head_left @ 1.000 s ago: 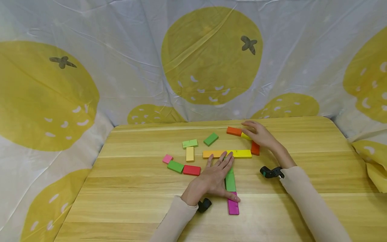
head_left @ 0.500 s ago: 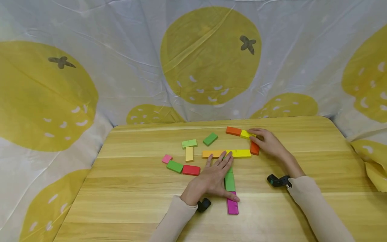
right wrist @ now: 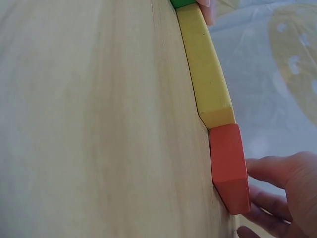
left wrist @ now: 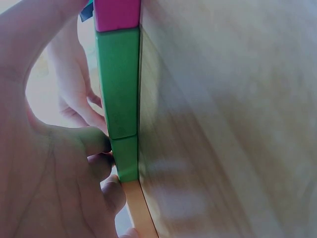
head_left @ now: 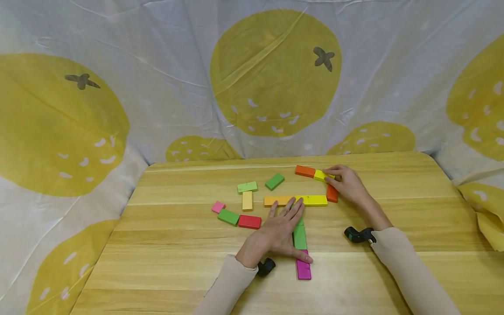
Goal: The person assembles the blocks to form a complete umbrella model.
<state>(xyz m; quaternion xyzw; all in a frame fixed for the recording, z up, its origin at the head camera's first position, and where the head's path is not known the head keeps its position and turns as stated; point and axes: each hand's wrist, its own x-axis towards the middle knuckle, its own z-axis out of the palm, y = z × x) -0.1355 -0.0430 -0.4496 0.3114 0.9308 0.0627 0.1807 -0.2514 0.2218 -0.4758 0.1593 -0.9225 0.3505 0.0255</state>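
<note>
The left hand [head_left: 277, 229] lies with fingers spread and extended along a straight column of blocks, clamped on nothing; its thumb rests on the magenta block [head_left: 303, 271] at the near end, its fingertips reach the crossbar, and the green block [head_left: 300, 238] sits between. The crossbar comprises an amber block [head_left: 273, 201] and a long yellow block [head_left: 316, 200], end to end. The right hand [head_left: 349, 183] has thumb and forefinger together on the small yellow block [head_left: 320, 175], pinching its right end. That block lies flat on the wooden table [head_left: 157, 262], between an orange block [head_left: 305, 171] on its left and a red-orange block [head_left: 332, 193] at its near right.
</note>
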